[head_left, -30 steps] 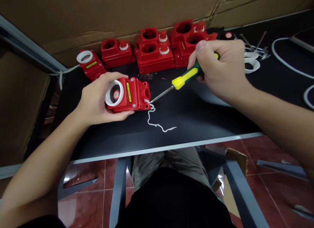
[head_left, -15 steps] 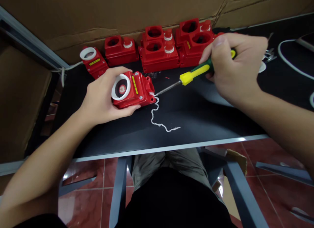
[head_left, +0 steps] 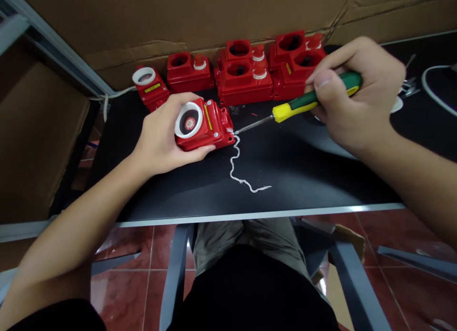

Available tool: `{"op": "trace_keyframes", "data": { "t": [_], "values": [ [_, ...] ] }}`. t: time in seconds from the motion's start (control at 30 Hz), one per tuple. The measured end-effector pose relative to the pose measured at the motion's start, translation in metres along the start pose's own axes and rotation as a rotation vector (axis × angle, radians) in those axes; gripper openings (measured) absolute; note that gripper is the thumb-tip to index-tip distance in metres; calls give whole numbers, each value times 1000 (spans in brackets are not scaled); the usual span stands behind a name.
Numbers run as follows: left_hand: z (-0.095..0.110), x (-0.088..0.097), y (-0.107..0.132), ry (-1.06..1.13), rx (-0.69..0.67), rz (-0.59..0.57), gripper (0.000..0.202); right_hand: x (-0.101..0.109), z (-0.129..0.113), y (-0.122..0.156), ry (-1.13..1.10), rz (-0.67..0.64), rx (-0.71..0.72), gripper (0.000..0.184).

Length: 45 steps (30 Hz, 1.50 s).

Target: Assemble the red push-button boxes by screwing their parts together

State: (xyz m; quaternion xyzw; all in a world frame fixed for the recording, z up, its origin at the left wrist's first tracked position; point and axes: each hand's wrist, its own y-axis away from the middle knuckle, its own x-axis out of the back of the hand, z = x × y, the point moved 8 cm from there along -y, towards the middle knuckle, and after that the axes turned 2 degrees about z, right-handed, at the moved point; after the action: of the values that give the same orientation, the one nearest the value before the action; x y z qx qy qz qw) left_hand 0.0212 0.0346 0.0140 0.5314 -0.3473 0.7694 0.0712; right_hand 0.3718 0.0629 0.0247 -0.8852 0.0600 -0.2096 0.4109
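Observation:
My left hand (head_left: 160,136) is wrapped round a red housing (head_left: 217,122) with a white ring on its face, a yellow label and corner screws. The housing lies on the black tabletop. In my right hand (head_left: 360,91) is a screwdriver (head_left: 296,105) with a green and yellow handle. Its metal tip meets the housing's right end, beside a small port. From that spot a wavy white strand (head_left: 233,171), like a cord or sealing tape, trails over the tabletop towards me. Whether the tip presses on the strand or only touches the housing, I cannot tell.
Several more red housings (head_left: 244,86) stand along the cardboard wall (head_left: 200,17) at the back. One with a white ring (head_left: 150,88) sits behind my left hand. A white cable (head_left: 437,95) curves at the far right. The table's pale front edge (head_left: 264,215) runs near my lap.
The whole view has shifted, so the tabletop things appear further right. The screwdriver's handle has turned and more green shows. Its tip stays at the housing's end, and both hands keep their hold.

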Motion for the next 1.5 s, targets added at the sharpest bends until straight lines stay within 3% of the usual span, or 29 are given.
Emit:
{"op": "trace_keyframes", "data": {
  "t": [0.17, 0.33, 0.47, 0.6, 0.7, 0.8, 0.9, 1.03, 1.23, 1.5],
  "values": [
    [-2, -2, 0, -7, 13, -16, 86, -6, 6, 1, -98, -19, -105, 77],
    [0, 1, -2, -3, -20, -19, 85, -6, -5, 1, -98, 11, -133, 57],
    [4, 1, -1, -13, -32, -9, 80, -7, -4, -1, -91, -48, -179, 45],
    [3, -2, 1, -35, -18, -19, 78, -13, 21, 3, -123, -194, -326, 37],
    [-2, -1, 1, -21, -6, 2, 82, -16, 50, 10, -64, -308, -420, 56],
    [-7, 4, 0, 14, -17, 32, 90, -17, 59, 9, -42, -377, -365, 82],
    [-9, 10, 0, 12, -35, 60, 89, -15, 44, 1, -26, -410, -194, 92],
    [-12, 13, 0, -32, -28, 59, 83, -13, 26, -6, 33, -428, -75, 84],
    [-22, 3, -2, -42, -6, -3, 88, -16, 30, -3, -18, -462, -70, 54],
    [-14, 3, -2, -1, -36, -4, 84, -14, 24, -2, -74, -364, -59, 72]
  ]
}}
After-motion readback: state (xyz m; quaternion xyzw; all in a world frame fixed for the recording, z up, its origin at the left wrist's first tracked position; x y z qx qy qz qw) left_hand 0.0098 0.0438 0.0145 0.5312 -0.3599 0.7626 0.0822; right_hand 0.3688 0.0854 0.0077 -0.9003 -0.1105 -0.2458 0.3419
